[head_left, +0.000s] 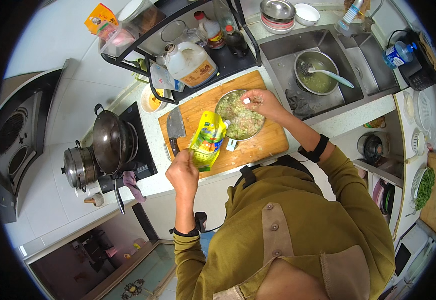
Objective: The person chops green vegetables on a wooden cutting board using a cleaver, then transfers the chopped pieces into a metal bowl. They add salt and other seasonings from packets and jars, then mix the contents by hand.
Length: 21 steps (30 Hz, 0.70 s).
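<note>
My left hand [184, 174] grips the bottom end of a yellow-green spouted pouch [207, 140], which is tilted with its white spout at the rim of a metal bowl. Chopped green and pinkish filling lies in the bowl [240, 122]. Above the bowl's far right side, my right hand [263, 104] pinches a small white cap [246, 101] between its fingertips. The bowl rests on a wooden cutting board [263, 140]. A cleaver [176, 125] lies at the board's left end, and a pale blue-and-white handle [231, 145] shows by the bowl's near edge.
Left of the board, a wok [109, 142] and a lidded steel pot [77, 167] stand by the stove. A black rack [233, 62] holds jugs and bottles behind. At right, the sink [278, 67] contains a basin [319, 84] with a ladle [332, 75].
</note>
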### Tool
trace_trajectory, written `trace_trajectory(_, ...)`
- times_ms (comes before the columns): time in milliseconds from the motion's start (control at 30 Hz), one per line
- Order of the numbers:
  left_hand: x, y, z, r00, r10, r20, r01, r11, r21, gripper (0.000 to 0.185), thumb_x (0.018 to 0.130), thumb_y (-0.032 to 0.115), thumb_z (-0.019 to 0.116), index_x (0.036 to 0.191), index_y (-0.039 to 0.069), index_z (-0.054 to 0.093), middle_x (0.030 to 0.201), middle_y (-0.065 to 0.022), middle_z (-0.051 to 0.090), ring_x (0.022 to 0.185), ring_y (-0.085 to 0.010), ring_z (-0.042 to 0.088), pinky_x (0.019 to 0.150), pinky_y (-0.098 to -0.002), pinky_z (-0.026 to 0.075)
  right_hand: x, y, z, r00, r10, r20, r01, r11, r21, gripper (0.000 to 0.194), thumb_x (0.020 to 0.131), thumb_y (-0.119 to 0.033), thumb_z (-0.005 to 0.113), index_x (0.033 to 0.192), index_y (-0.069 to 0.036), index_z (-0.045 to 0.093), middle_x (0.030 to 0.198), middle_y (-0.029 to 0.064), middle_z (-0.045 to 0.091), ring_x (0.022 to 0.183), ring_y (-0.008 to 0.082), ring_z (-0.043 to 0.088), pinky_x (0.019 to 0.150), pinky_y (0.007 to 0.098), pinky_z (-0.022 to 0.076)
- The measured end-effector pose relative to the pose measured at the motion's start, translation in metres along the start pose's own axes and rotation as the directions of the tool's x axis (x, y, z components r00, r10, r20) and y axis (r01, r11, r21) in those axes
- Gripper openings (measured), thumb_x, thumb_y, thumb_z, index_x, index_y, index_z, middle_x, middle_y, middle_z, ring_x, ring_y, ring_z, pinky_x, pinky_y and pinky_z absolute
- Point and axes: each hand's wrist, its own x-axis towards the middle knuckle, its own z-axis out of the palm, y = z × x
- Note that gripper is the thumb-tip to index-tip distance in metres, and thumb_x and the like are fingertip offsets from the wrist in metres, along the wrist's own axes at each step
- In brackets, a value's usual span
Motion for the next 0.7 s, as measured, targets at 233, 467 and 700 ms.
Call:
trace_trajectory(233, -0.009, -0.006, -0.003, 0.998, -0.062, 0.026, 0.063, 0.998, -0.032, 0.008, 0.081, 0.003, 0.063, 0.075, 0.002, 0.057, 0.064, -0.0181, 0.054, 0.059, -0.0377, 0.055, 0.051, -0.0378, 0.044, 0.001, 0.002, -0.001, 0.999, -0.032, -0.030, 0.031, 0.999, -0.029, 0.022, 0.079, 0.000, 0.067, 0.100, -0.001, 0.064, 0.093, 0.0034, 0.065, 0.084, 0.0089, 0.059, 0.076, 0.0237, 0.0485)
trace_trajectory(467, -0.015, -0.010, 0.000, 0.997, -0.081, 0.004, 0.081, 0.990, -0.117, 0.011, 0.084, 0.005, 0.062, 0.075, 0.002, 0.056, 0.063, -0.0187, 0.053, 0.056, -0.0375, 0.053, 0.050, -0.0376, 0.043, 0.005, 0.006, 0.001, 0.999, -0.029, -0.017, 0.030, 1.000, 0.010, 0.022, 0.079, 0.001, 0.067, 0.101, -0.001, 0.063, 0.092, 0.0026, 0.064, 0.082, 0.0079, 0.059, 0.074, 0.0230, 0.0481)
trace_trajectory(700, -0.018, -0.018, -0.001, 0.994, -0.110, 0.011, 0.110, 0.987, -0.116, 0.013, 0.086, 0.007, 0.061, 0.075, 0.002, 0.056, 0.062, -0.0187, 0.052, 0.055, -0.0378, 0.051, 0.050, -0.0383, 0.042, 0.006, 0.003, 0.005, 1.000, 0.001, -0.009, -0.001, 1.000, -0.019, 0.022, 0.079, 0.001, 0.067, 0.100, -0.001, 0.063, 0.090, 0.0019, 0.064, 0.083, 0.0081, 0.059, 0.074, 0.0229, 0.0481)
